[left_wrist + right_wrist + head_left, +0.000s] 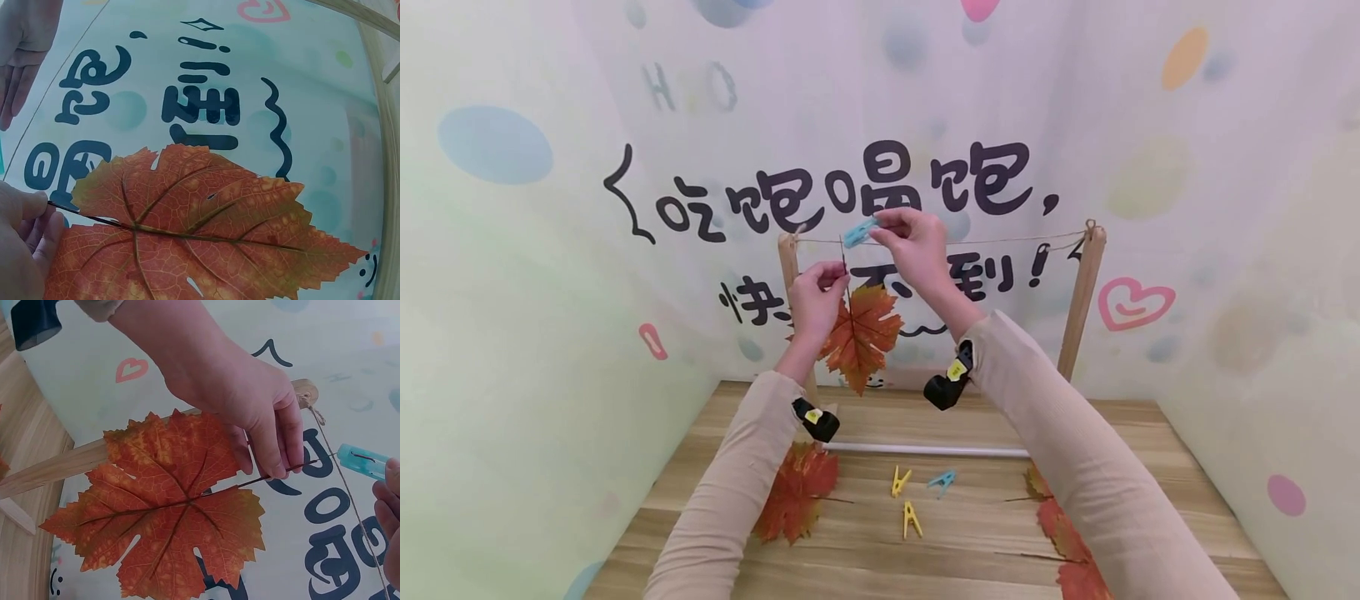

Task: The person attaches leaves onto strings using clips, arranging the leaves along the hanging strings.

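My left hand (817,302) pinches the dark stem of an orange-red maple leaf (863,333) between thumb and fingers. The leaf hangs below the hand, its stem tip reaching up to the twine (992,241). In the right wrist view that stem crosses close to the twine. A light blue clothespin (859,232) is pinched in my right hand (917,248), right beside the stem tip at the twine. The left wrist view shows the leaf (206,231) large, with the left fingers (31,231) on its stem at the left edge.
Two wooden posts (1081,304) hold the twine, with a white rod (925,450) low between them. On the wooden table (970,542) lie two yellow clothespins (912,518), a blue clothespin (943,482), a red leaf (797,492) at left and more leaves (1063,533) at right.
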Demonstrator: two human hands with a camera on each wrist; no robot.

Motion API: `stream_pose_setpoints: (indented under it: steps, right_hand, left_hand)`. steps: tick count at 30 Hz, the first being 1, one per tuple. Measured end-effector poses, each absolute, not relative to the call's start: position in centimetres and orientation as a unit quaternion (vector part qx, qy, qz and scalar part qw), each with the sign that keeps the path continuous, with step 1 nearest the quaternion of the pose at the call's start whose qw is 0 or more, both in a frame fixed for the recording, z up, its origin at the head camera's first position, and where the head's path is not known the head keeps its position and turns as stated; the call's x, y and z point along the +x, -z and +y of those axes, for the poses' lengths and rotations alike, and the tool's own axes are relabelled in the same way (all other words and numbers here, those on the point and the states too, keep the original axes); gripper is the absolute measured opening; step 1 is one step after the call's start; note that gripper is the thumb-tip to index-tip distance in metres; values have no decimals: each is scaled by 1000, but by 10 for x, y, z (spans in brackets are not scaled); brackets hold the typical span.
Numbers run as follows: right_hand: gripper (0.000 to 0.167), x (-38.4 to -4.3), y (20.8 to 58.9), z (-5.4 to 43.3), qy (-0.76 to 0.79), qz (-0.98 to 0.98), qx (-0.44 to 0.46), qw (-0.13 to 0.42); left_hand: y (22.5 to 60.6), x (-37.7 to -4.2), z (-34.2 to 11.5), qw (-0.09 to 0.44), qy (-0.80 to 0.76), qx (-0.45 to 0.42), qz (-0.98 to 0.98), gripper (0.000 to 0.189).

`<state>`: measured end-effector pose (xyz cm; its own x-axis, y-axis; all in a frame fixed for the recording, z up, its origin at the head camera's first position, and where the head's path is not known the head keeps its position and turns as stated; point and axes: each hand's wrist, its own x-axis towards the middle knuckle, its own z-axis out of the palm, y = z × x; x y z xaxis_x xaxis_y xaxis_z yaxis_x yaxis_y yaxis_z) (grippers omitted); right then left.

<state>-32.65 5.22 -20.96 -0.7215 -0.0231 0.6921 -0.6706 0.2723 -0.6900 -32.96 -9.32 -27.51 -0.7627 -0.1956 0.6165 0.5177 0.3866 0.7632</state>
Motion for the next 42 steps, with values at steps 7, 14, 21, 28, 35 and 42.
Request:
stream_pose_setpoints:
  steps: [7, 14, 21, 28, 35, 42]
  right_hand:
    - [19, -330, 213, 47, -558, -753, 213, 276]
    - [19, -332, 213, 46, -561, -751, 208, 280]
    - [21, -332, 213, 44, -563, -753, 206, 270]
    - [23, -334, 212, 42, -563, -760, 203, 251]
    - [31, -332, 210, 42, -584, -764, 186, 202]
    - [37, -325, 215, 45, -601, -755, 185, 185]
  left_hand:
    - [275, -329, -94, 326, 553, -110, -759, 15]
    - [276, -331, -95, 326, 548, -110, -762, 15]
    - [278, -334, -95, 327, 548, -111, -762, 14]
    - [277, -336, -96, 322, 547, -112, -765, 15]
    - [276, -336, -97, 323, 540, -117, -769, 14]
    - [278, -333, -98, 321, 544, -122, -766, 16]
